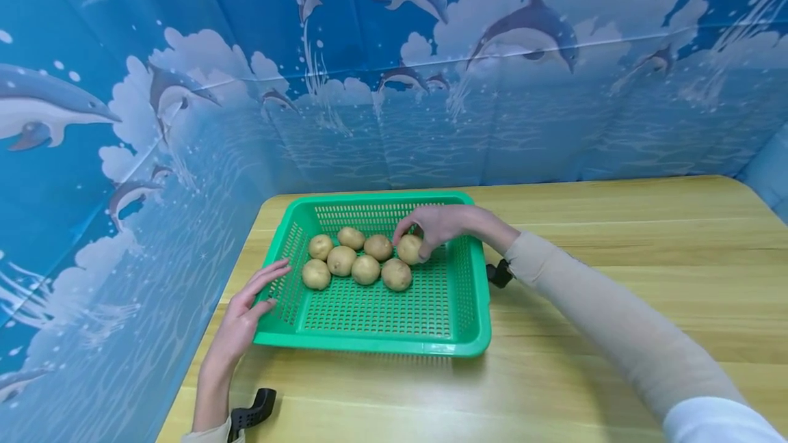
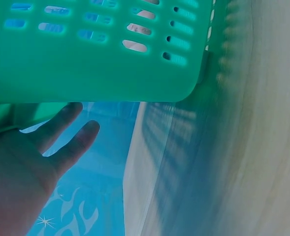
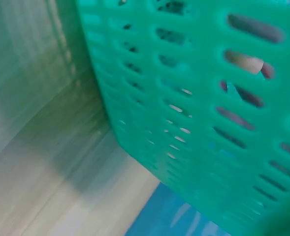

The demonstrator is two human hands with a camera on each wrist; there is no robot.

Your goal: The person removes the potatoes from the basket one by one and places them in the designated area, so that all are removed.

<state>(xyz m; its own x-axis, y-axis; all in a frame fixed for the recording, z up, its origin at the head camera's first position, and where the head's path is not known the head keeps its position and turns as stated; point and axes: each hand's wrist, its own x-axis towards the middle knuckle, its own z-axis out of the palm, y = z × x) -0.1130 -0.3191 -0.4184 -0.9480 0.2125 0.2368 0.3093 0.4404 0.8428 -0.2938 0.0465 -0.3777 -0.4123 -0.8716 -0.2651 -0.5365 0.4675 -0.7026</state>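
Note:
In the head view, a green plastic basket (image 1: 375, 342) with slotted walls holds several potatoes, among them a front one (image 1: 397, 275). My right hand (image 1: 440, 224) reaches over the basket's right rim and grips the rightmost potato (image 1: 409, 250) between thumb and fingers. My left hand (image 1: 237, 323) rests at the left rim, thumb and fingers spread over it. The left wrist view shows two straight fingers (image 2: 76, 147) of that hand outside the basket wall (image 2: 100, 73). In the right wrist view the slotted side (image 3: 149, 98) fills most of the picture and hides the right hand.
The basket stands on a light wooden table (image 1: 615, 245), towards its left end. A blue curtain (image 1: 394, 142) printed with dolphins hangs behind and on the left. Black wrist mounts (image 1: 254, 410) sit on both forearms.

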